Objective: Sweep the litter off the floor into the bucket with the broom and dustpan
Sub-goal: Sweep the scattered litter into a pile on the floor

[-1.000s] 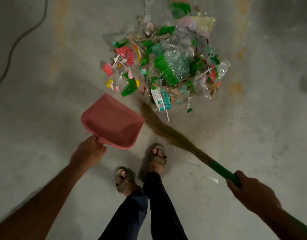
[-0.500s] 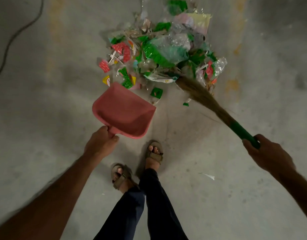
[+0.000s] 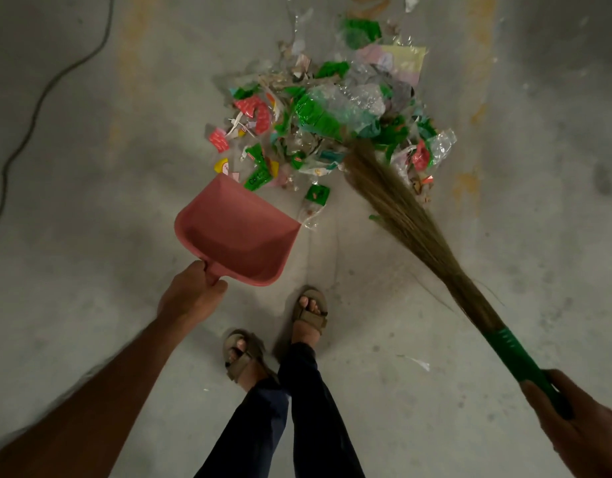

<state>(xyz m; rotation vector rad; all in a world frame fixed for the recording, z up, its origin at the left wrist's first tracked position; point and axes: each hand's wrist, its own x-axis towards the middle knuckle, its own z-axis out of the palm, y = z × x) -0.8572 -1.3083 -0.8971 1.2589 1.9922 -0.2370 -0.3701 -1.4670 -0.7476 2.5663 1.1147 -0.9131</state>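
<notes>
Broom [image 3: 401,215] bristles drawn back to near right edge of litter [image 3: 335,115]; dustpan [image 3: 235,232] little shifted, lip just beside pile on floor [image 3: 90,270]. Left hand [image 3: 190,294] clamped on dustpan handle, right hand [image 3: 580,426] on broom's green grip. Light, crinkly scraps; likely to scatter.

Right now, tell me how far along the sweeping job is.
Done: the litter pile is gathered on the floor. In hand: the left hand holds the empty pink dustpan at the pile's edge, and the right hand grips the broom, its bristles on the litter. Left: everything still needs sweeping in; no bucket is in view.
</notes>
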